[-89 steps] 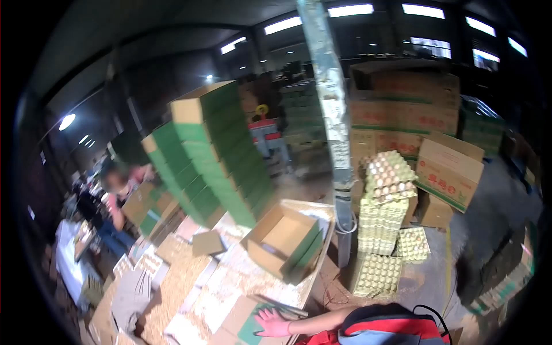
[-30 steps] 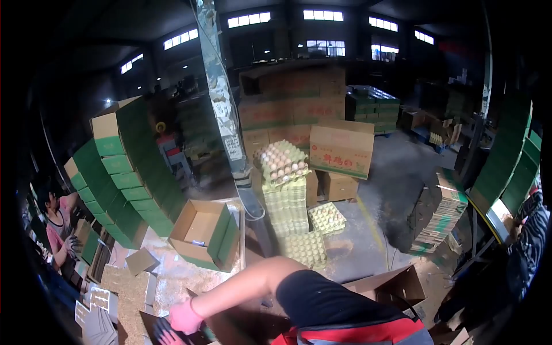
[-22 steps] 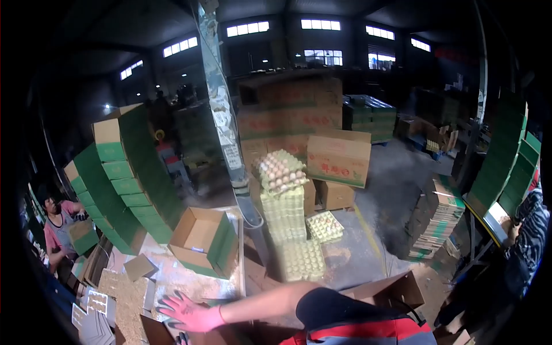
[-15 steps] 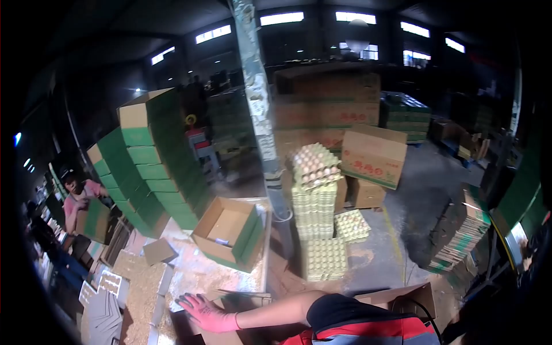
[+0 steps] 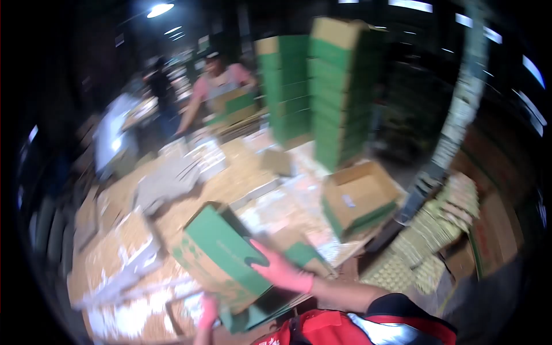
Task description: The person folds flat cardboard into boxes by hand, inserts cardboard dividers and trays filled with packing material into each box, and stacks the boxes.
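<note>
A green and brown cardboard box [image 5: 221, 253] is tilted in front of me, above the near side of the table. My right hand [image 5: 282, 271], in a pink glove with dark fingertips, grips the box at its right side. Close to the box's lower left corner is my left hand [image 5: 208, 310], also pink-gloved; motion blur hides its fingers, and I cannot tell whether it touches the box. More green and brown cardboard [image 5: 250, 319] lies below the box, near my body.
An open carton [image 5: 361, 198] sits at the table's right corner, before tall stacks of green boxes [image 5: 339, 92]. Grey cardboard dividers [image 5: 167, 184] lie on the left. Egg trays [image 5: 402, 259] stand right of the table, past a post [image 5: 454, 115]. A person [image 5: 215, 86] works across the table.
My view has swung left. The tilted box is now up in front of me with my right hand on it, and my left hand has come into view.
</note>
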A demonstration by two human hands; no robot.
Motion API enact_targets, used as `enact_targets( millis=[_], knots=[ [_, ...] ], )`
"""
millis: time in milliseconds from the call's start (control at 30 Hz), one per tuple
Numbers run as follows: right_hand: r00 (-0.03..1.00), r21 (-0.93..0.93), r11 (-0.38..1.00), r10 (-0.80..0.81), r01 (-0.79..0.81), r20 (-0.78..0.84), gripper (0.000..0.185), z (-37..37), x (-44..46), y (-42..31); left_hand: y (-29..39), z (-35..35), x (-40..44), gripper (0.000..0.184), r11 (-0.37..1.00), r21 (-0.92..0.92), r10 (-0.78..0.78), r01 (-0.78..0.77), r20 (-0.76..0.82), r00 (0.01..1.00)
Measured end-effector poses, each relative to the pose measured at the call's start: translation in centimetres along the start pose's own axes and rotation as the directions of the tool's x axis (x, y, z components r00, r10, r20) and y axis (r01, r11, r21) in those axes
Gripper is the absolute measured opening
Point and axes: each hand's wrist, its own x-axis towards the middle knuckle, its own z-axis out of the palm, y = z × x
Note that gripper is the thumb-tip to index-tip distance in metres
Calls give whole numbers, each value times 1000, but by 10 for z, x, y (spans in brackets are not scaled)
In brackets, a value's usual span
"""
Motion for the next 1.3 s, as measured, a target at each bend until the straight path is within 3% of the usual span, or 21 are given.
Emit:
enact_targets(
  millis=[33,67,133,167,200,267,333,400,433,500,533,600,667,700,800,933,967,1033,1100,1233,1300],
  knots=[
    [953,-419,863,-201,283,228,60,-3,9,-3,-52,11,-11,43,989,130,-53,67,-108,993],
    [809,-592,556,-330,584,487,58,3,14,13,-16,23,-26,40,969,165,-191,185,23,981],
    [643,-508,434,-255,744,722,55,2,13,15,-38,-1,-41,34,956,263,-160,129,103,982],
    [617,-532,398,-117,747,778,54,4,14,2,-30,-31,-52,37,954,93,-290,286,32,957],
    [571,-457,361,-340,813,747,53,10,12,45,-16,-61,-60,41,910,-95,-405,403,-3,914],
    [491,-389,416,-169,822,855,53,17,4,21,48,-86,-70,51,855,-460,-381,242,-239,893],
    [425,-295,606,-79,739,902,57,32,-5,18,61,-73,-51,62,871,-483,-181,92,-141,973],
    [490,-289,617,-181,732,853,53,36,16,0,73,-40,-22,64,993,108,-47,53,-59,997],
    [523,-289,618,-235,731,819,51,36,36,-9,54,-38,-7,64,994,101,-22,30,-79,997],
    [804,-566,571,-418,595,423,57,44,88,5,37,-43,9,64,989,126,-74,83,-75,994],
    [814,-653,485,-373,581,446,58,51,112,16,39,-45,10,65,975,152,-154,161,-56,986],
    [852,-762,499,86,412,517,59,61,152,38,26,-42,6,73,976,166,-133,144,-75,988],
    [804,-507,792,35,340,594,60,88,203,40,55,-42,-4,84,970,49,-232,239,-108,967],
    [841,-491,805,-17,332,542,61,118,215,7,24,-31,3,85,966,165,-180,200,-129,975],
    [876,-228,953,-68,199,478,69,243,282,-26,-2,-17,19,86,989,12,-148,149,-63,987],
    [978,-106,976,199,-192,60,83,409,378,65,-26,-4,28,86,1000,18,-21,22,-60,998],
    [915,26,944,311,-329,256,69,439,403,120,-31,-5,32,85,994,31,105,-104,-26,994],
    [798,195,844,362,-500,482,52,455,405,132,-14,-13,25,82,640,667,357,-381,181,916],
    [789,326,778,328,-537,519,43,444,393,132,-41,-2,32,82,974,210,95,-80,-60,994],
    [742,274,759,377,-591,554,37,334,341,22,-18,-8,24,85,992,-10,-124,123,-120,985],
    [754,359,791,187,-495,629,41,261,320,26,14,-19,16,85,981,-1,-194,195,-118,974]
  ],
)
